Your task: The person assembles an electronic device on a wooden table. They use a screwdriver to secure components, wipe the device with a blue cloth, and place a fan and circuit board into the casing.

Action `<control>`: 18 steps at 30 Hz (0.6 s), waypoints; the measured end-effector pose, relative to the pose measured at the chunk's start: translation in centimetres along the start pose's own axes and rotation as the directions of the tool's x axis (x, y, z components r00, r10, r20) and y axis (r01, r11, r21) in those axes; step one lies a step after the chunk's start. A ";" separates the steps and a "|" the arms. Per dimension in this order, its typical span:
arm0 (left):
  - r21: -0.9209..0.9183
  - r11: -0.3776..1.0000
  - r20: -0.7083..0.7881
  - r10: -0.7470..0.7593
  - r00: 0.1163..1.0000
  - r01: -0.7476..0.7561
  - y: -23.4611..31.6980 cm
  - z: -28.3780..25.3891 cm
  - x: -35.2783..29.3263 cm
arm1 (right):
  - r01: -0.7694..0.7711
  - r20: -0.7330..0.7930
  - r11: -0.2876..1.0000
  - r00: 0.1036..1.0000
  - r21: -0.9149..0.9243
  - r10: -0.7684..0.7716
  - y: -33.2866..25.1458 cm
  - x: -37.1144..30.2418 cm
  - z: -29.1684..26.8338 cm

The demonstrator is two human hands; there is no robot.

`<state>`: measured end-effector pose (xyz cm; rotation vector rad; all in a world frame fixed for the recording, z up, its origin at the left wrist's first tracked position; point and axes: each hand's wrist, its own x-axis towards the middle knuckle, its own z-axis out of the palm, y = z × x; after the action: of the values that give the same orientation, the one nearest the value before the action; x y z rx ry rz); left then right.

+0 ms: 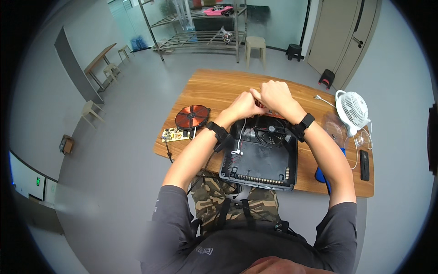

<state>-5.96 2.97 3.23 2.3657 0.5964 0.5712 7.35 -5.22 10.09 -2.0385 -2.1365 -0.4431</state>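
Note:
An opened black plastic appliance housing [260, 160] lies on the wooden table before me, its inner side up. It holds a black cooling fan [270, 137] and a thin cable with a white plug [237, 152]. At its far edge, my left hand [242, 107] and my right hand [276, 96] meet with bent fingers around a small reddish part, mostly hidden by them. An orange-red strip [276, 115] shows just below the right hand. Left of the housing sit a round copper coil [192, 117] on a black frame and a small circuit board [175, 134].
A white fan [352, 109] with its cord stands at the right of the wooden table [219, 82]. Nearby are a clear plastic bag [334, 128], a black flat object [364, 165] and a blue-handled tool [320, 174]. Beyond are a metal shelf [196, 43] and a stool [255, 43].

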 end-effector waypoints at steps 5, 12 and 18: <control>-0.049 0.998 0.129 0.039 0.991 -0.033 -0.8 -0.7 0.6 | 0.033 -0.003 0.977 0.999 0.210 -0.033 1.7 -0.8 0.8; 0.045 0.998 0.108 0.048 0.993 -0.053 -1.1 -0.9 1.3 | 0.228 -0.084 0.950 0.973 0.213 -0.215 2.4 -0.6 0.6; 0.016 1.000 -0.009 0.020 1.000 -0.020 0.5 -0.4 0.0 | -0.005 -0.032 1.000 0.999 0.030 0.006 0.5 -0.3 0.6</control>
<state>-5.98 2.78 3.84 2.3876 0.5839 0.5884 7.92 -5.35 9.50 -2.0072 -2.1054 -0.4373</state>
